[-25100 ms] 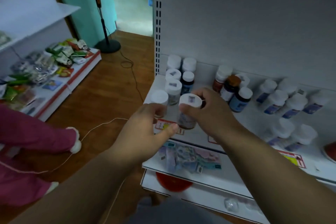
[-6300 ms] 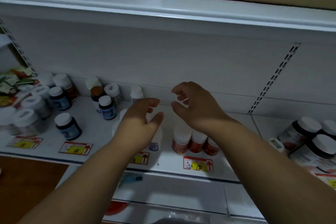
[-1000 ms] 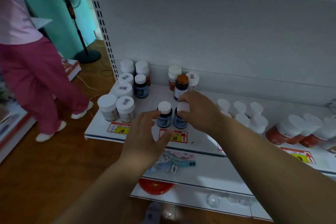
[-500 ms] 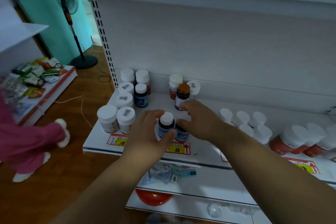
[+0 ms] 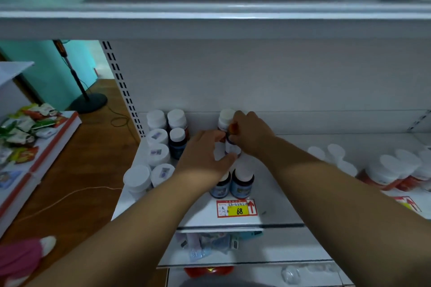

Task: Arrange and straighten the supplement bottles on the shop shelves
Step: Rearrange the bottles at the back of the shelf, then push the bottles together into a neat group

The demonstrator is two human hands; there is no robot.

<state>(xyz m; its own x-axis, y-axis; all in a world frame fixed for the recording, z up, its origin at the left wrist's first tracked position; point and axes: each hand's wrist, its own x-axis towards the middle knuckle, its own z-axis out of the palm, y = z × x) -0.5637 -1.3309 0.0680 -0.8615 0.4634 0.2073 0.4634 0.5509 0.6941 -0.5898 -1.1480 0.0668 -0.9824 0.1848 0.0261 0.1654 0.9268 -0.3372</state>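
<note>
Both hands reach to the back of the white shelf [image 5: 275,196]. My right hand [image 5: 253,134] is closed over an orange-capped dark bottle [image 5: 232,140] with a white label. My left hand [image 5: 205,154] cups the same bottle from the left, thumb against its lower side. A white-capped bottle [image 5: 225,119] stands just behind, by the back wall. Two dark blue bottles [image 5: 242,182] with white caps stand side by side near the front edge, below my hands, the left one partly hidden by my wrist.
White-capped jars [image 5: 158,154] and a dark blue bottle [image 5: 177,142] fill the shelf's left end. Small white bottles [image 5: 335,154] and red-labelled jars [image 5: 387,172] stand to the right. An upper shelf [image 5: 210,14] overhangs. A yellow price tag [image 5: 236,208] marks the front edge. Packets [image 5: 210,244] lie one shelf below.
Both hands left the two dark blue bottles at the front and moved back onto the orange-capped bottle. The view moved closer and tilted up.
</note>
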